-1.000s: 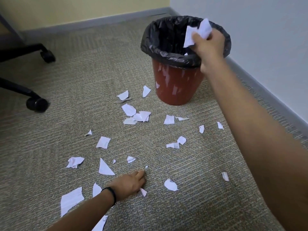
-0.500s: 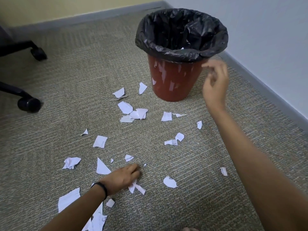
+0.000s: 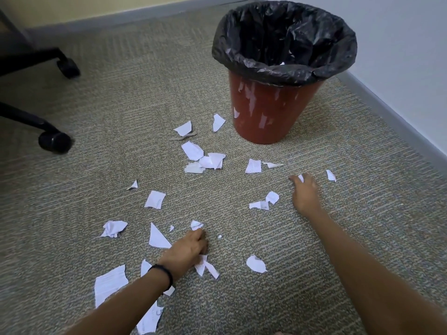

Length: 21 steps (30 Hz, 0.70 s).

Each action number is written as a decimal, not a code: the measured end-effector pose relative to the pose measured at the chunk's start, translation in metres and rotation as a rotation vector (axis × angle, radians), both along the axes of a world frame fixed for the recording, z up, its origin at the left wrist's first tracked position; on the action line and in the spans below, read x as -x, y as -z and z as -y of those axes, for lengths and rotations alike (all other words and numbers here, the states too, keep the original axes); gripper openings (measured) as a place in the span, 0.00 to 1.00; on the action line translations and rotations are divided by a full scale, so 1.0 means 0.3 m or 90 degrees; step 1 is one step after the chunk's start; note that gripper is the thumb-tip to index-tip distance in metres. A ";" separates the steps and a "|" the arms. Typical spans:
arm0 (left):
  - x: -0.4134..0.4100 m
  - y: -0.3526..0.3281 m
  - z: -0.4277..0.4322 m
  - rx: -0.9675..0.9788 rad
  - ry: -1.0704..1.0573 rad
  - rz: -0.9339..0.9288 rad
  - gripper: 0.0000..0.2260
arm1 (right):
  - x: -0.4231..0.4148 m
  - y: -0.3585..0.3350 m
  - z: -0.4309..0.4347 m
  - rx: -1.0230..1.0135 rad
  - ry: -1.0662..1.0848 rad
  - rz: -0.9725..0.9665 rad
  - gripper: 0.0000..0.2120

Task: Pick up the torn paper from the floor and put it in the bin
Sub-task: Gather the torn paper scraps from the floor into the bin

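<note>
Nearest me, a large torn sheet (image 3: 110, 284) lies flat on the carpet (image 3: 242, 298), beside the left forearm. Left hand (image 3: 186, 247), black wristband (image 3: 162, 274): knuckles up, fingers curled down onto the carpet. White strips (image 3: 208, 268) poke out from under it; I cannot tell if it grips them. Right hand (image 3: 303, 193) is further out, its fingertips pinching a small scrap (image 3: 300, 178) at floor level. Torn paper (image 3: 154, 199) is scattered around and beyond both hands. Red bin (image 3: 271, 112) stands upright past the thickest cluster, with a black liner (image 3: 242, 44) and white bits inside. Chair castor (image 3: 55, 141) at far left.
</note>
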<state>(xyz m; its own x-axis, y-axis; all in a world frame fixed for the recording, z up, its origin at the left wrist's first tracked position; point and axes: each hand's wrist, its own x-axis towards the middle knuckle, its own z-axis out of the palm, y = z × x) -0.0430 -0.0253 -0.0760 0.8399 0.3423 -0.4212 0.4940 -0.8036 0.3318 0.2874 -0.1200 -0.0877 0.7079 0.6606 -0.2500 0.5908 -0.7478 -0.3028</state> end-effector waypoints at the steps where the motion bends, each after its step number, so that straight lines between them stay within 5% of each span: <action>1: 0.002 -0.001 0.001 -0.001 0.004 0.001 0.07 | 0.001 0.001 -0.005 -0.017 -0.010 0.030 0.26; 7: -0.002 -0.012 -0.005 0.024 -0.021 0.001 0.05 | 0.057 -0.014 -0.010 -0.126 0.008 -0.032 0.10; 14: -0.031 -0.049 -0.041 0.066 -0.064 -0.036 0.03 | 0.211 -0.024 -0.003 -0.043 -0.144 -0.076 0.22; 17: -0.094 -0.132 -0.082 0.154 -0.169 0.040 0.08 | 0.236 -0.024 -0.015 0.014 -0.157 -0.066 0.25; 21: -0.256 -0.318 -0.168 0.308 -0.353 0.229 0.05 | 0.250 -0.012 -0.037 -0.026 -0.169 -0.102 0.16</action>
